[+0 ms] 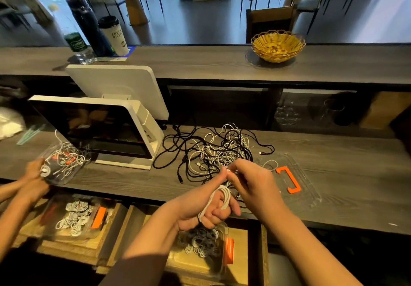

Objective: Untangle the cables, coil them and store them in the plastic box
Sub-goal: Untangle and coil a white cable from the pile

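Head view: long grey wood-grain counter (333, 174), tangled black-and-white cable pile (218, 152) at twelve o'clock, clear plastic box (224, 261) at six. Left hand (200, 210) grips a white cable coil (219, 199); right hand (249, 181) pinches its end. Best keep loops even and snug.

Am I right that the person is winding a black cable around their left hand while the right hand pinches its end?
Not quite: the head view shows the cable wound around the left hand is white, not black. The right hand does pinch its end.
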A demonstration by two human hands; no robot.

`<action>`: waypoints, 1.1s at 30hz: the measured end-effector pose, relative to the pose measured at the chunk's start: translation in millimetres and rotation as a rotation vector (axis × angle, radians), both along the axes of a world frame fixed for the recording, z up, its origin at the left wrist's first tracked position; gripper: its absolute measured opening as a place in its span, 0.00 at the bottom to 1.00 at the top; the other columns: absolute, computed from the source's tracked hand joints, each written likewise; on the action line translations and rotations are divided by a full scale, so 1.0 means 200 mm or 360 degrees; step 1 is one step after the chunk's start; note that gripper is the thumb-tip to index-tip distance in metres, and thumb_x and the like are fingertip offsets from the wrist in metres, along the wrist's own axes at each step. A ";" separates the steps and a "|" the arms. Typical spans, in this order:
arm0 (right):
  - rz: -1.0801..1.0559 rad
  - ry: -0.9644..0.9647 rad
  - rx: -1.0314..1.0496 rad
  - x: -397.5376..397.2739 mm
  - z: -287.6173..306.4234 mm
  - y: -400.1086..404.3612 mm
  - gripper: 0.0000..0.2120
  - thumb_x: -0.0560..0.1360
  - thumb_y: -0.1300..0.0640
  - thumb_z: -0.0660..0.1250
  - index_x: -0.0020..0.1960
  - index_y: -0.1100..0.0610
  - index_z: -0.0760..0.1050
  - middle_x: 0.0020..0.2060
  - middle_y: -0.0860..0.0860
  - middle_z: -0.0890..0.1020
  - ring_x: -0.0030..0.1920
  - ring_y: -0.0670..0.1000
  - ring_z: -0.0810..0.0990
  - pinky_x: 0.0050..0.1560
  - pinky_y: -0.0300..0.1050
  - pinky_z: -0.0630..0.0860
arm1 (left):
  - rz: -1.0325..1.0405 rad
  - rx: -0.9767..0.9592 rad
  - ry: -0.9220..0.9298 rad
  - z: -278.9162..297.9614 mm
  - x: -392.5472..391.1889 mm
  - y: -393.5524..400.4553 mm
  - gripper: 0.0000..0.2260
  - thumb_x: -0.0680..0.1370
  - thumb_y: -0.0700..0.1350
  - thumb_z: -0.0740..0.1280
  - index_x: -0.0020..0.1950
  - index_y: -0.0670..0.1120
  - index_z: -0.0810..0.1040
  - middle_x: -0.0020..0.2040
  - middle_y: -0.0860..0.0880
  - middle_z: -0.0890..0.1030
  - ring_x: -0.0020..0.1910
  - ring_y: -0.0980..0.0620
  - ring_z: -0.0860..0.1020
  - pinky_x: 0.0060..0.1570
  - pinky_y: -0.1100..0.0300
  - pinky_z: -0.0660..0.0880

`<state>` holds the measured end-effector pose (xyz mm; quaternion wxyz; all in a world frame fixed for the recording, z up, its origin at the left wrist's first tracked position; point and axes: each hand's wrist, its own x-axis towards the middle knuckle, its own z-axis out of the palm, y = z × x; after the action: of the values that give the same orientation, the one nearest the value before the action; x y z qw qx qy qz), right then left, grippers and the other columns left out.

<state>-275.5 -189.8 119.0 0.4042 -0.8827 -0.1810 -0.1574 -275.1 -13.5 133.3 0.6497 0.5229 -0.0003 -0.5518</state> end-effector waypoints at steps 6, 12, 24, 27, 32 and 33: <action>0.0059 -0.0019 0.0039 -0.01 -0.01 0.08 0.07 0.78 0.46 0.65 0.45 0.49 0.75 0.38 0.41 0.77 0.37 0.41 0.75 0.36 0.40 0.74 | -0.0035 -0.0066 -0.0075 0.00 -0.06 0.05 0.30 0.73 0.70 0.68 0.54 0.44 0.81 0.32 0.53 0.65 0.26 0.61 0.60 0.24 0.68 0.55; 0.0022 0.0215 -0.0040 0.01 -0.03 0.08 0.06 0.78 0.48 0.68 0.46 0.49 0.79 0.36 0.42 0.80 0.37 0.41 0.78 0.38 0.38 0.74 | 0.0470 0.0077 -0.0315 -0.01 -0.05 0.12 0.24 0.80 0.64 0.59 0.54 0.47 0.84 0.33 0.50 0.62 0.28 0.56 0.57 0.28 0.61 0.51; 0.0107 0.0809 -0.0027 -0.02 -0.08 0.11 0.09 0.81 0.48 0.64 0.47 0.47 0.81 0.30 0.47 0.78 0.31 0.42 0.73 0.35 0.41 0.69 | 0.1538 -0.0273 -0.0101 -0.06 -0.06 0.14 0.26 0.83 0.60 0.52 0.69 0.46 0.78 0.37 0.49 0.73 0.33 0.56 0.69 0.30 0.64 0.67; 0.0149 0.0855 -0.0076 -0.04 -0.07 0.12 0.09 0.82 0.48 0.63 0.52 0.48 0.82 0.37 0.48 0.83 0.39 0.44 0.79 0.43 0.46 0.76 | 0.1722 -0.0236 -0.0153 -0.07 -0.03 0.10 0.25 0.84 0.60 0.51 0.64 0.49 0.82 0.45 0.48 0.81 0.46 0.52 0.77 0.50 0.55 0.74; 0.0242 0.0933 -0.0173 -0.09 -0.08 0.17 0.10 0.82 0.50 0.62 0.55 0.47 0.82 0.39 0.50 0.84 0.39 0.47 0.80 0.43 0.47 0.77 | 0.1981 -0.0479 0.0080 -0.04 -0.02 0.05 0.25 0.84 0.61 0.51 0.63 0.46 0.79 0.42 0.46 0.80 0.45 0.49 0.80 0.66 0.46 0.71; 0.0277 0.0963 -0.0191 -0.11 -0.09 0.17 0.10 0.82 0.50 0.62 0.57 0.46 0.82 0.39 0.49 0.84 0.38 0.47 0.80 0.41 0.45 0.76 | 0.2051 -0.0546 0.0149 -0.03 -0.01 0.05 0.24 0.84 0.60 0.52 0.61 0.46 0.79 0.38 0.48 0.77 0.39 0.51 0.78 0.61 0.49 0.73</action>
<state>-297.8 -155.4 101.5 0.3989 -0.8929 -0.1363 0.1582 -276.4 -3.2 126.4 0.9227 0.2832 0.2527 -0.0676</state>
